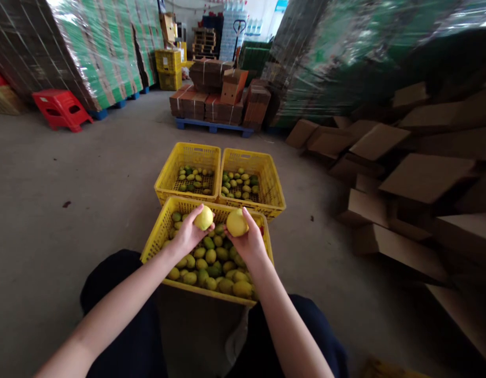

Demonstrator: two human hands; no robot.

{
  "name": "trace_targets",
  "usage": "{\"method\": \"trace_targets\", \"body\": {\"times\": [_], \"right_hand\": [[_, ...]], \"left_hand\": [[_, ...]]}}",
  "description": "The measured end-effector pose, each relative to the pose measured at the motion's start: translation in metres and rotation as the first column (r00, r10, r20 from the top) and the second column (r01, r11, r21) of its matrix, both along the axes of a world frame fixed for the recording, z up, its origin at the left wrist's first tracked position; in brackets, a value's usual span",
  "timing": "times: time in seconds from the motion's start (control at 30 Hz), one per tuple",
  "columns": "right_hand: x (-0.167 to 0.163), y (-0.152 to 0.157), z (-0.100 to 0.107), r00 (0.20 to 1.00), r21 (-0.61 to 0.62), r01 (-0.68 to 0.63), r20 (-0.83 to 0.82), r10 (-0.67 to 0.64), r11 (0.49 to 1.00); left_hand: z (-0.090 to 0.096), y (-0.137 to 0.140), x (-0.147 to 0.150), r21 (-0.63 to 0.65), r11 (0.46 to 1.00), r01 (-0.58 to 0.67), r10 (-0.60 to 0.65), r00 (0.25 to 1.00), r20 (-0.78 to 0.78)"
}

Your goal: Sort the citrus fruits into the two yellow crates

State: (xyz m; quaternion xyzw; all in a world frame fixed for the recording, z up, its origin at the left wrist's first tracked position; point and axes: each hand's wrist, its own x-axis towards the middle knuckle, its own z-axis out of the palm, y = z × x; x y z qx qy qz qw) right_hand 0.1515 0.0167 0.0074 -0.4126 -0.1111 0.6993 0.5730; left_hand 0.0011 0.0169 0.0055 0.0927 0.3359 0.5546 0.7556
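Observation:
My left hand (pixel 190 231) is closed around a yellow lemon (pixel 204 218), thumb along its side. A second, slightly larger-looking lemon (pixel 237 223) is gripped in my right hand (pixel 249 240). Both hands are held side by side above the near yellow crate (pixel 156 239), which holds many green and yellow lemons (pixel 210 256). The hands and forearms hide part of the fruit in it. Just beyond stand two more yellow crates, the left one (pixel 167 170) and the right one (pixel 272 181), each with fewer lemons on its bottom.
Flattened and folded cardboard boxes (pixel 427 176) are heaped along the right. A blue pallet (pixel 213 127) with stacked cartons stands ahead. At the left are a red stool (pixel 63 109) and plastic-wrapped green stacks (pixel 104 52). My knees (pixel 120 294) flank the near crate.

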Motion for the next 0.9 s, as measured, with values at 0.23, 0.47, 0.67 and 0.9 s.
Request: {"method": "trace_targets", "body": {"times": [0.23,0.47,0.67,0.9], "right_hand": [[-0.008,0.000,0.001,0.999,-0.114,-0.023,-0.026,0.020,0.993],[-0.011,0.001,-0.003,0.998,-0.170,-0.054,0.007,0.056,0.984],[-0.010,-0.006,0.004,0.997,-0.125,-0.078,0.018,0.081,0.989],[-0.010,0.000,-0.008,1.000,-0.175,-0.021,0.008,0.023,0.984]], "left_hand": [[-0.005,0.003,-0.003,-0.007,1.000,0.017,-0.016,0.998,0.058],[-0.006,0.004,-0.002,-0.125,0.992,-0.003,0.023,0.987,0.160],[-0.001,0.002,-0.002,-0.134,0.983,-0.127,0.137,0.988,0.069],[-0.002,0.001,-0.003,-0.108,0.994,-0.019,0.028,0.997,0.079]]}}
